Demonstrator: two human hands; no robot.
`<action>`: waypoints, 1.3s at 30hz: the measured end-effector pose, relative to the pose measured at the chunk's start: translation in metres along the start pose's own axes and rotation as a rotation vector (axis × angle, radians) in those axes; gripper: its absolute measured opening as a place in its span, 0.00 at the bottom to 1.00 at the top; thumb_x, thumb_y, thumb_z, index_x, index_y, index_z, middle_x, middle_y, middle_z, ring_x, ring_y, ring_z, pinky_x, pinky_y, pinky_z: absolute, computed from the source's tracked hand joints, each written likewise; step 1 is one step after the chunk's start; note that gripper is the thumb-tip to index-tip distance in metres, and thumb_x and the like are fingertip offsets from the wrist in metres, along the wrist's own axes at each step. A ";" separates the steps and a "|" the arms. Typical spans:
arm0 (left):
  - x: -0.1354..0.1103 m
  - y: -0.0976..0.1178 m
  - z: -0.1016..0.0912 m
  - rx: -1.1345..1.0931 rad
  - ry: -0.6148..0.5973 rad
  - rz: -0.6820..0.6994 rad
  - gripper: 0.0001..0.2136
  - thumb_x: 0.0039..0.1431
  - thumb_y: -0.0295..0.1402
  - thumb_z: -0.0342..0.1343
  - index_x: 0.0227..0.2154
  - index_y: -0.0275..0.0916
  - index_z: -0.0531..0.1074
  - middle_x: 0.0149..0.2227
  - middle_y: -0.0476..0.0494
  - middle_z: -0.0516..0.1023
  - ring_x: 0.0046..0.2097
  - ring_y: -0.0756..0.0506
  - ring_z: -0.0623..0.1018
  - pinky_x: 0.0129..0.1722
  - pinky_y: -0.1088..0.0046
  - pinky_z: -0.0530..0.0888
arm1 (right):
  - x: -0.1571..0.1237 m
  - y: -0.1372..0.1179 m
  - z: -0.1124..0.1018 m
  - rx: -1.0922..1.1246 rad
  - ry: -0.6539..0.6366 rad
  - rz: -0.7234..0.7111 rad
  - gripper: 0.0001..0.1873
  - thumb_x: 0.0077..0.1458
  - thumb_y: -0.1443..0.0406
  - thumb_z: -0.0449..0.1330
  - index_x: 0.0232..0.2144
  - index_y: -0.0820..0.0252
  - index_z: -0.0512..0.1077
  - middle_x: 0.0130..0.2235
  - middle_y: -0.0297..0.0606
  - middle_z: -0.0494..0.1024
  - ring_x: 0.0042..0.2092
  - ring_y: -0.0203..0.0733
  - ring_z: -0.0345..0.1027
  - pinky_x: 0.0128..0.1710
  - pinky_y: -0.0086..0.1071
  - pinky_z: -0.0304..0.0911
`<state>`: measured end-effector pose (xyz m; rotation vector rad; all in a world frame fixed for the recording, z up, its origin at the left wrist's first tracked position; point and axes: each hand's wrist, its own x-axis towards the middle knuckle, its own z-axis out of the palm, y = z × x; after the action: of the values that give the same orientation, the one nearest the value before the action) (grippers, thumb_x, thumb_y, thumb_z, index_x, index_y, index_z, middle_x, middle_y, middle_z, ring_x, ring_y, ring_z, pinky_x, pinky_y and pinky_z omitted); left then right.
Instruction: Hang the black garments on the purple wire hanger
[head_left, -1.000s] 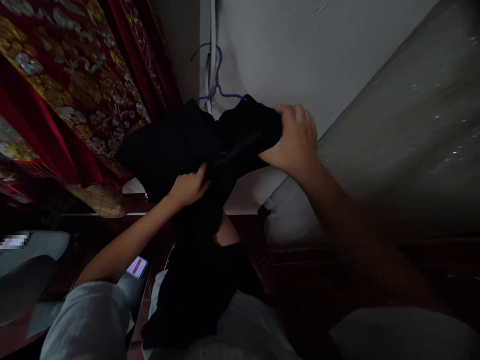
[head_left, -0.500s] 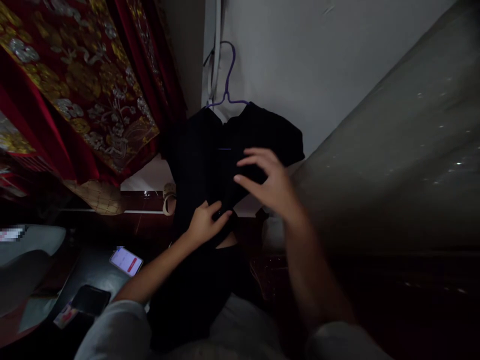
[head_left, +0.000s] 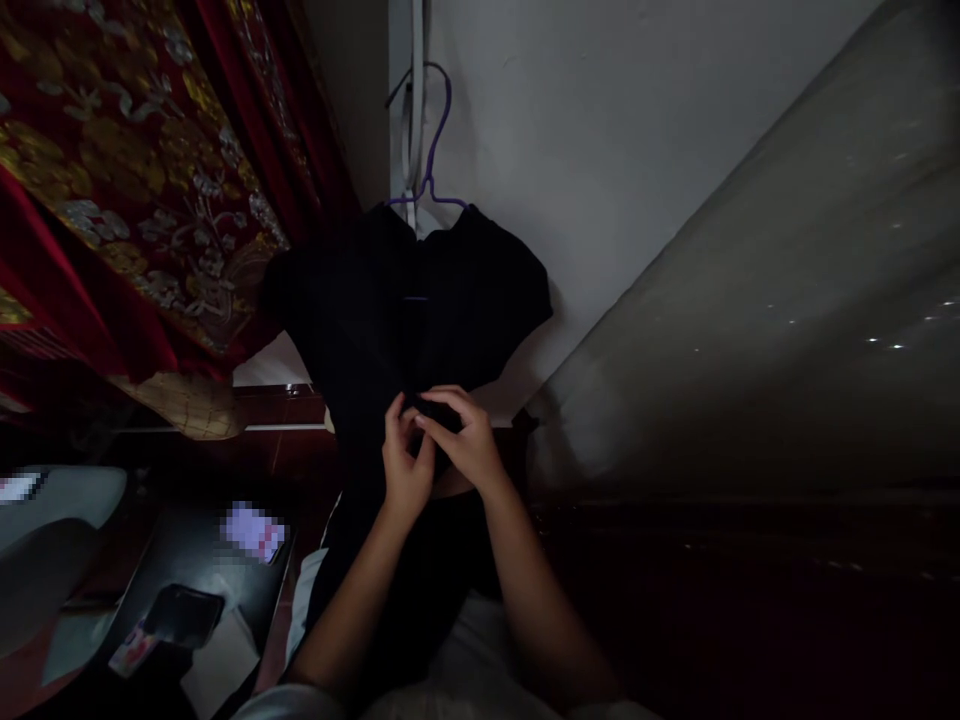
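Observation:
A black short-sleeved shirt hangs on a purple clothes hanger against the wall. My left hand and my right hand meet at the lower front of the shirt, thumbs and fingers pinched on the dark cloth. The fingertips of both hands nearly touch. Dim light and black fabric hide any button or seam between them.
Red cloth with gold and silver embroidery hangs on the left. A pale sheet slopes down on the right. Low at the left, a lit phone and a dark phone-like object lie on a black surface.
My right hand has come down and left from in front of the shirt's chest to the cloth beside my left hand. The view has shifted slightly to the right.

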<state>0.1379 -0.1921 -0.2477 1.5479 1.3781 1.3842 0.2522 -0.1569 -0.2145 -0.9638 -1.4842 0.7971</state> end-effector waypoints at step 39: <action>0.000 0.044 -0.029 0.006 -0.056 -0.042 0.09 0.65 0.38 0.59 0.32 0.38 0.72 0.23 0.54 0.65 0.25 0.53 0.65 0.26 0.78 0.60 | -0.004 -0.010 -0.012 -0.064 -0.005 -0.005 0.10 0.65 0.59 0.58 0.33 0.57 0.71 0.31 0.33 0.75 0.34 0.37 0.70 0.36 0.30 0.64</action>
<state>0.1224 -0.2079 -0.2001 1.5411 1.3744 1.3026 0.2629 -0.1659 -0.2055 -1.0060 -1.5237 0.7522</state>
